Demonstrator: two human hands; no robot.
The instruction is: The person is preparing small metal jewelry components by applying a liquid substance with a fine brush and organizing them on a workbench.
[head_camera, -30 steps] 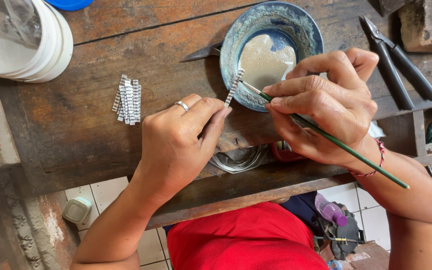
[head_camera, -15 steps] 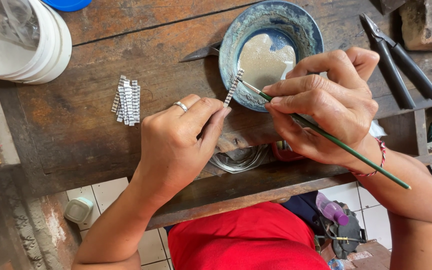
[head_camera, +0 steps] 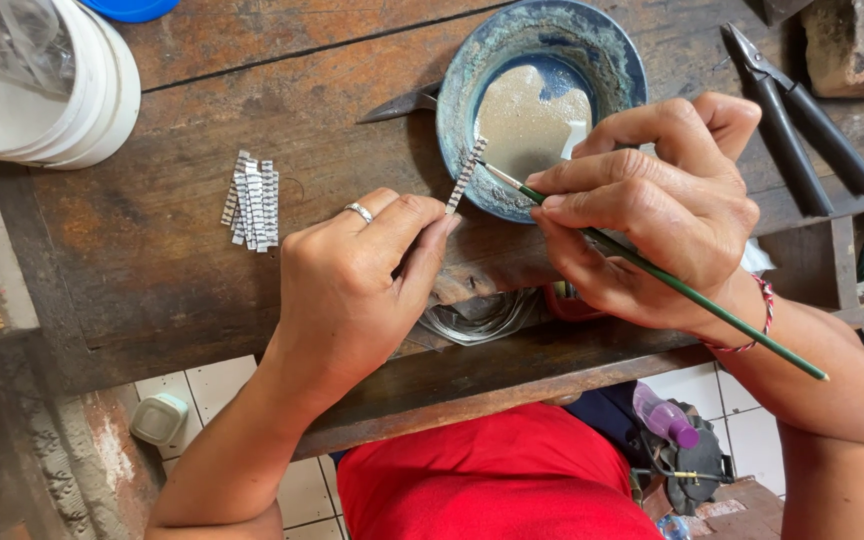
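Silver-coloured and narrow, the patterned metal strip (head_camera: 467,175) stands tilted over the rim of the blue bowl (head_camera: 462,75), its lower end pinched between thumb and forefinger of the left hand (head_camera: 352,290). It looks light, thin and easily bent, so holding it low by its flat faces suits it. The right hand (head_camera: 652,215) is closed round a slim green brush (head_camera: 672,285), whose tip touches the strip. More strips (head_camera: 252,200) lie on the wooden desk (head_camera: 152,260).
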